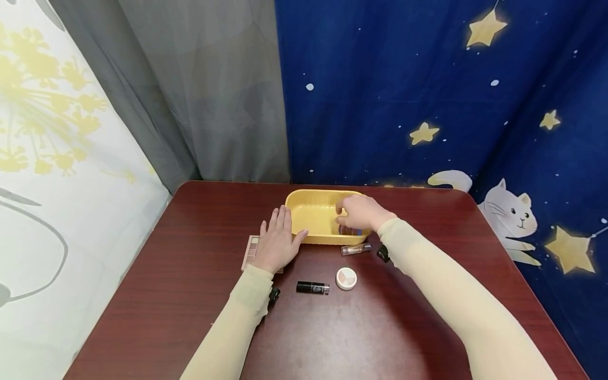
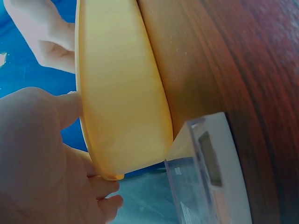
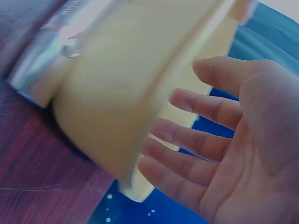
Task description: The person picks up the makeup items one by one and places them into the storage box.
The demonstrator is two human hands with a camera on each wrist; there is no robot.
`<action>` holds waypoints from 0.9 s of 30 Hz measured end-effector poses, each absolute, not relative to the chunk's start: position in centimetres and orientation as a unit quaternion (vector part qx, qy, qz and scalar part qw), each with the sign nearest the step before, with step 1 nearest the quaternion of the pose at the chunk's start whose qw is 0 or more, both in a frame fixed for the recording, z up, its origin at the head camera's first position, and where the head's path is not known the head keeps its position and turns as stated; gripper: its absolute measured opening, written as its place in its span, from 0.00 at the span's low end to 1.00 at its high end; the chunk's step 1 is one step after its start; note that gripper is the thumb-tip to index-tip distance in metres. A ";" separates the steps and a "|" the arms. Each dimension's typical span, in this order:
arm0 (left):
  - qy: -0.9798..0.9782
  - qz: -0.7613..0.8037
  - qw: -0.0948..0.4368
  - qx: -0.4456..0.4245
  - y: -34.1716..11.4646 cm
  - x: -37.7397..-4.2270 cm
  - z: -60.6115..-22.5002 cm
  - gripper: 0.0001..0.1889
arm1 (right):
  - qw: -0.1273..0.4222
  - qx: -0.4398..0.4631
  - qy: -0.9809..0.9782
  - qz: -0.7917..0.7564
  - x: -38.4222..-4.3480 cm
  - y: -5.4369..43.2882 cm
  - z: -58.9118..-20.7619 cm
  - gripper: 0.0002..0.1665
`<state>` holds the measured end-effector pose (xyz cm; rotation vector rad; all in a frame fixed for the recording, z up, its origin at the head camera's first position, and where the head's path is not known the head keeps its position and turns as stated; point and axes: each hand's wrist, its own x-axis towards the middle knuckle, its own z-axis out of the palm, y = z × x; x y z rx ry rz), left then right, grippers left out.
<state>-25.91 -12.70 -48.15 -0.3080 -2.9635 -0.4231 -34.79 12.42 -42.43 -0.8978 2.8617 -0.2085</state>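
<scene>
A yellow plastic basket (image 1: pixel 311 240) stands near the back edge of the table. My left hand (image 1: pixel 276 244) rests on its left end with straight fingers, the thumb at the front rim. Partly under this hand lies an eyeshadow palette (image 1: pixel 250 252) with a clear lid. Over the right part of the basket is my right hand (image 1: pixel 361 210), its fingers loosely bent and spread with nothing between them. Below those fingers, a small blue-and-clear item (image 1: pixel 350 230) lies inside the basket, partly hidden. A clear tube (image 1: pixel 356 249) lies along the basket's front wall.
In front of the basket, a black lipstick-like tube (image 1: pixel 312 287) lies on the dark red table (image 1: pixel 361 332). Beside it is a round white pan (image 1: pixel 346 278) with three sections. Grey and blue curtains (image 1: pixel 361 105) hang right behind the table.
</scene>
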 end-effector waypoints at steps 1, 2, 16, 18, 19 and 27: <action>-0.983 -0.141 0.063 -0.100 -12.7 -25.9 -48.2 0.45 | 0.067 -0.297 0.949 -0.077 -34.8 12.5 -42.2 0.17; -0.983 -0.141 0.061 -0.099 -12.8 -25.9 -48.2 0.45 | 0.064 -0.297 0.949 -0.084 -34.7 12.5 -41.9 0.18; -0.981 -0.148 0.068 -0.107 -12.7 -26.2 -48.3 0.45 | -0.006 -0.300 0.948 -0.107 -33.1 13.3 -40.4 0.24; -0.981 -0.148 0.065 -0.106 -12.6 -26.1 -48.3 0.45 | -0.019 -0.302 0.947 -0.109 -32.8 13.4 -40.4 0.24; -0.981 -0.148 0.063 -0.105 -12.6 -26.1 -48.2 0.45 | -0.026 -0.303 0.946 -0.110 -32.7 13.4 -40.4 0.24; -0.982 -0.144 0.064 -0.108 -12.7 -26.1 -48.1 0.46 | -0.047 -0.311 0.939 -0.142 -31.2 14.3 -40.6 0.27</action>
